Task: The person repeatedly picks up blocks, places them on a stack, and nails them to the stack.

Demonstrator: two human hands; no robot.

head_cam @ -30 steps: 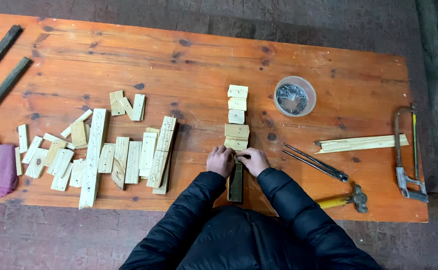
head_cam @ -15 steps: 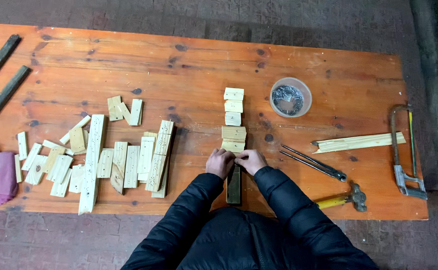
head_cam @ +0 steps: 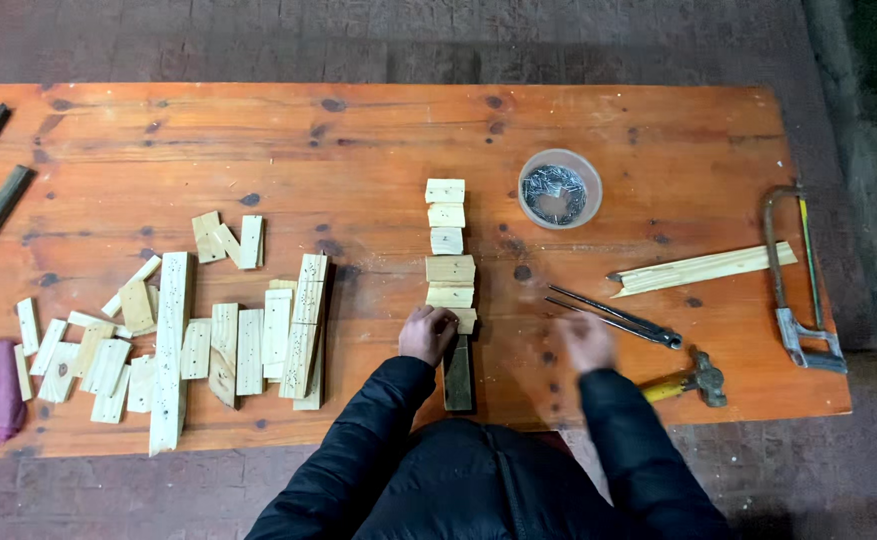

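Nearest the person, one dark wood strip (head_cam: 458, 373) lies lengthwise at the counter (head_cam: 378, 150) edge. The left hand (head_cam: 427, 333) grips the nearest small block (head_cam: 464, 320) atop that strip. The right hand (head_cam: 587, 342) hovers blurred, empty above the counter; its finger position cannot be told. One hammer (head_cam: 693, 378) and one pair of pincers (head_cam: 613, 316) lie just right. Beyond, five further blocks (head_cam: 447, 241) form a column. One clear bowl of nails (head_cam: 558, 189) sits farthest.

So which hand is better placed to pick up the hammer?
Right, probably. The right hand is free and beside the hammer; the left hand rests on the nearest wooden block.
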